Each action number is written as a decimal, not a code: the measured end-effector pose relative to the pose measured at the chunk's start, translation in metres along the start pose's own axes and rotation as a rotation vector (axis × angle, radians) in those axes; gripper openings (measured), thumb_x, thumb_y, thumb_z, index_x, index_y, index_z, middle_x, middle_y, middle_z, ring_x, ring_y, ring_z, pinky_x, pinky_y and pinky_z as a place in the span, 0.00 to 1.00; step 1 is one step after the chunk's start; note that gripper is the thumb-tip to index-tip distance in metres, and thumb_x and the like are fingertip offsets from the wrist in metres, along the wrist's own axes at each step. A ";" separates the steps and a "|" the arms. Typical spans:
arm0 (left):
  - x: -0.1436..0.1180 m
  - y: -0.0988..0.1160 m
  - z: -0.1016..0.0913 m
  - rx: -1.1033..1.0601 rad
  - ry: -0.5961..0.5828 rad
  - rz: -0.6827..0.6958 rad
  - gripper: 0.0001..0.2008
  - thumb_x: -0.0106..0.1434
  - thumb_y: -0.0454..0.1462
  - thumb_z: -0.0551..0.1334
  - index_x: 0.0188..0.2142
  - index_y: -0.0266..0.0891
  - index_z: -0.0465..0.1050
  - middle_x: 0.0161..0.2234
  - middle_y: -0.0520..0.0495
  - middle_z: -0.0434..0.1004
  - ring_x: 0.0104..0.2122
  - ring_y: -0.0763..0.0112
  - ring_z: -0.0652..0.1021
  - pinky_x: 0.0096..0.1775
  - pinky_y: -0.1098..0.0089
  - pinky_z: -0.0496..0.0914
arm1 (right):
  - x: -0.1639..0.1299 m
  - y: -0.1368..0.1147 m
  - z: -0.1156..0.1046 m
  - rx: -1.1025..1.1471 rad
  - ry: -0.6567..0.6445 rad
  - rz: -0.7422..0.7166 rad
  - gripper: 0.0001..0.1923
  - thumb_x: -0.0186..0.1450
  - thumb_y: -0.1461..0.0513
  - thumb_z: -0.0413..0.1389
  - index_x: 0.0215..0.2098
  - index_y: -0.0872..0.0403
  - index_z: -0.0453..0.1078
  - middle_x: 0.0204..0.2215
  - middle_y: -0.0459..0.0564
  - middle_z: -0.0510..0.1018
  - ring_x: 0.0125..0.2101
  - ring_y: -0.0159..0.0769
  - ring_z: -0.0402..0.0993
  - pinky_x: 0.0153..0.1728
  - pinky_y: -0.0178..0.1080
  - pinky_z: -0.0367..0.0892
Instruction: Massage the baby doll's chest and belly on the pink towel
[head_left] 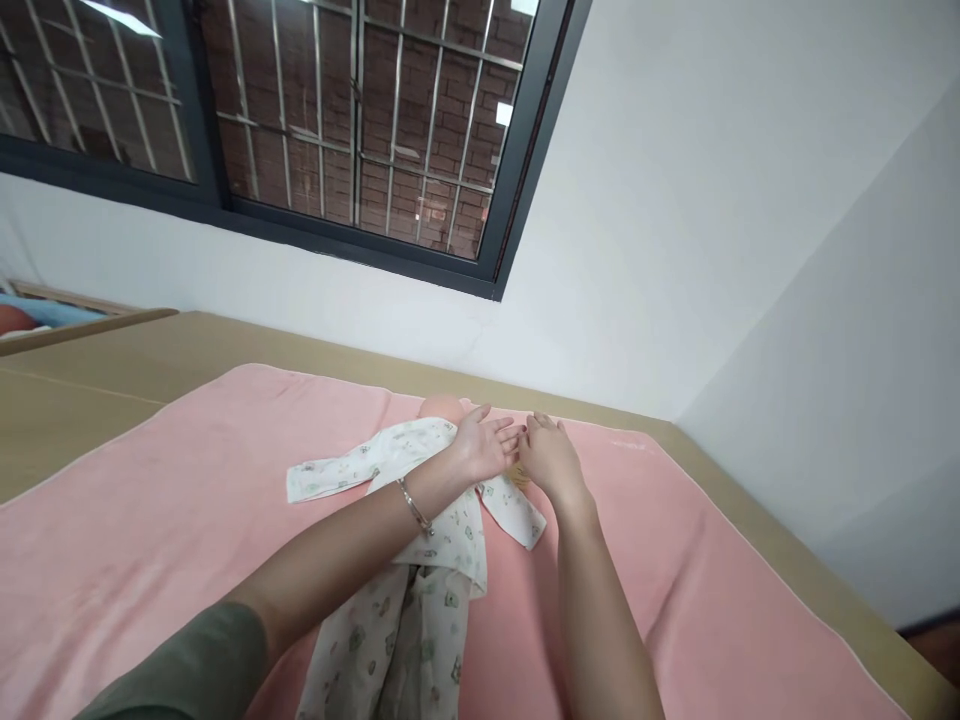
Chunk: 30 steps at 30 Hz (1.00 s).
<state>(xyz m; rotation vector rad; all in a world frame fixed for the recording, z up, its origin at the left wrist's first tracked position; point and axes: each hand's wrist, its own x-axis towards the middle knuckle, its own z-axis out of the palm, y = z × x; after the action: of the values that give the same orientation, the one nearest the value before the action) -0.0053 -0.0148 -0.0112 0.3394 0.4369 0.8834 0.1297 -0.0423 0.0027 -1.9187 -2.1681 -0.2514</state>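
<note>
Palm up and with fingers spread, my left hand (487,443) hovers over the upper part of a white printed baby top (427,450). My right hand (553,458) is beside it, back upward, fingers stretched so their tips meet or nearly meet my left fingertips. No object shows in either hand. A round, skin-toned doll's head (441,407) pokes out above the top's collar. Matching printed baby trousers (420,640) lie below the top, partly behind my left forearm. Something small and yellow (517,477) shows just under my hands, mostly hidden.
A pink blanket (225,520) with some creases covers much of a wooden surface (112,370). White walls (637,200) rise behind and to the right. A dark-framed window (360,120) with metal bars is above. Blue cloth (60,312) lies beyond the wooden edge at far left.
</note>
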 end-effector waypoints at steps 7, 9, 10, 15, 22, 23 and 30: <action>-0.047 0.024 -0.021 0.084 0.052 0.011 0.30 0.71 0.46 0.50 0.66 0.31 0.59 0.64 0.28 0.67 0.59 0.56 0.75 0.52 0.60 0.73 | 0.000 -0.008 0.004 -0.030 0.002 0.065 0.26 0.75 0.62 0.41 0.65 0.70 0.62 0.66 0.71 0.63 0.69 0.54 0.54 0.67 0.61 0.47; -0.062 0.027 -0.023 0.114 0.076 0.005 0.28 0.71 0.45 0.51 0.65 0.32 0.61 0.64 0.29 0.68 0.61 0.57 0.74 0.55 0.60 0.71 | -0.002 -0.015 0.002 0.015 0.029 0.091 0.27 0.75 0.61 0.40 0.65 0.70 0.62 0.67 0.70 0.62 0.70 0.55 0.51 0.68 0.63 0.45; -0.070 0.027 -0.022 0.124 0.078 -0.005 0.28 0.71 0.45 0.51 0.65 0.32 0.61 0.64 0.29 0.68 0.62 0.56 0.73 0.57 0.59 0.70 | -0.004 -0.021 0.000 0.056 0.055 0.087 0.27 0.75 0.61 0.40 0.66 0.69 0.62 0.67 0.70 0.62 0.71 0.55 0.49 0.68 0.63 0.44; -0.107 0.033 -0.012 0.080 -0.116 -0.040 0.29 0.73 0.47 0.46 0.66 0.31 0.61 0.62 0.31 0.71 0.61 0.53 0.74 0.64 0.54 0.64 | -0.028 -0.080 -0.003 0.324 0.165 -0.177 0.30 0.77 0.56 0.38 0.72 0.62 0.53 0.72 0.62 0.53 0.73 0.48 0.43 0.71 0.60 0.41; -0.143 0.053 0.004 0.071 -0.089 0.170 0.34 0.73 0.55 0.40 0.69 0.39 0.58 0.65 0.36 0.68 0.65 0.53 0.69 0.66 0.50 0.61 | -0.071 -0.160 -0.012 0.425 0.284 -0.455 0.41 0.76 0.51 0.43 0.76 0.60 0.27 0.75 0.61 0.36 0.73 0.57 0.28 0.70 0.68 0.39; -0.146 0.052 0.005 0.084 -0.076 0.205 0.34 0.73 0.55 0.41 0.70 0.40 0.57 0.66 0.38 0.67 0.66 0.54 0.67 0.67 0.50 0.61 | -0.073 -0.163 -0.015 0.446 0.288 -0.480 0.42 0.75 0.51 0.44 0.76 0.59 0.26 0.75 0.61 0.36 0.73 0.58 0.28 0.69 0.68 0.40; -0.163 0.019 0.000 0.270 -0.317 0.314 0.35 0.71 0.57 0.48 0.71 0.44 0.56 0.71 0.46 0.59 0.73 0.55 0.50 0.72 0.51 0.45 | -0.071 -0.144 -0.025 0.567 0.381 -0.417 0.36 0.77 0.51 0.38 0.76 0.48 0.25 0.76 0.51 0.34 0.74 0.54 0.28 0.69 0.68 0.41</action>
<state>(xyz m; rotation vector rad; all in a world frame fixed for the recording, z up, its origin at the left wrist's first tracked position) -0.1083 -0.1337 0.0346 0.8010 0.2090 1.0549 -0.0040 -0.1345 0.0103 -1.0208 -2.0586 -0.0512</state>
